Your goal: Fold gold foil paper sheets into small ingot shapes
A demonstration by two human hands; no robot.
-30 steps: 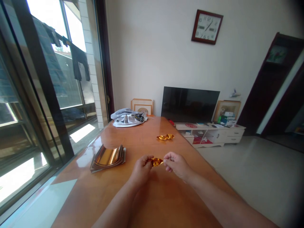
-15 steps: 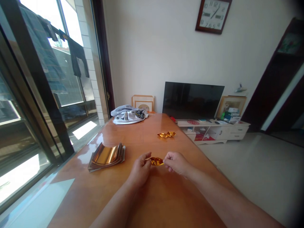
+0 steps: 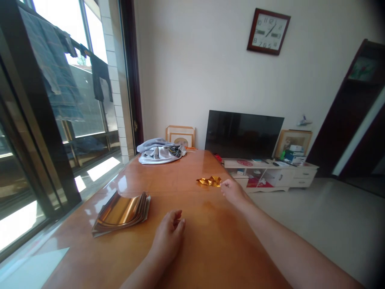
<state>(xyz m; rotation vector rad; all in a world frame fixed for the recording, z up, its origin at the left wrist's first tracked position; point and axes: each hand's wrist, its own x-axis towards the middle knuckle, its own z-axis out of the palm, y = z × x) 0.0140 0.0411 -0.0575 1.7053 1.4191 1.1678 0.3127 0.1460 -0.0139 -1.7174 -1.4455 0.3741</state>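
On the wooden table, folded gold foil pieces lie close together; I cannot make out exactly how many. My right hand is at their right end, its fingers closed around the tip of the foil. Nearer to me, my left hand rests over the table with nothing in it, fingers loosely curled and the thumb apart from them. Left of it lies a curved stack of shiny gold foil sheets, which it does not touch.
Grey cloth is bunched at the table's far end. Behind stand a television and a low white cabinet. Glass sliding doors run along the left. A pale sheet lies at the near left corner.
My right hand has moved forward with the folded foil to the other foil piece. My left hand has let go of the foil and drawn back to the left. The view has tilted up slightly.
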